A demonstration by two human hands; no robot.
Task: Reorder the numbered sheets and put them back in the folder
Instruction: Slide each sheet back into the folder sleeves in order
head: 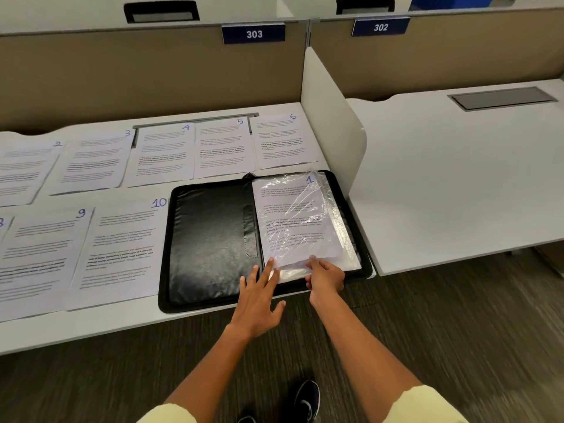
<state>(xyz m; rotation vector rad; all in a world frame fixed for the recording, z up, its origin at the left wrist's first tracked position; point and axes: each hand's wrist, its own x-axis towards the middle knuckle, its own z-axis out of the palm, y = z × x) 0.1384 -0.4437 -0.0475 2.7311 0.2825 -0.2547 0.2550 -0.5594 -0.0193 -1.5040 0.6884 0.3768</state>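
- We are standing at a white desk point(213, 319), its far edge backed by a tan partition carrying a blue plate marked 303 point(254, 34); a white divider panel point(331, 123) is separating it from the neighbouring desk point(442, 184).
- We are looking at numbered sheets lying flat in two rows on the desk. The far row is showing sheet 2 point(24, 169), sheet 3 point(94, 161), sheet 4 point(161, 154), sheet 5 point(224, 146) and sheet 6 point(282, 140); the near row is showing sheet 9 point(39, 254) and sheet 10 point(122, 251), with another sheet cut off at the left edge.
- We are seeing the black folder point(210, 239) lying open at the right end of the desk, just beside sheet 10 and against the divider panel.
- Sheet 1 point(293, 218) is sitting in a crinkled clear plastic sleeve point(345, 230) on the folder's right half.
- Our left hand point(259, 297) is reaching in with fingers straight and spread, holding nothing, the fingertips point(270, 264) touching the sleeve's near left corner.
- Our right hand point(325, 277) is pinching the near edge of the sleeve, fingers curled around it.
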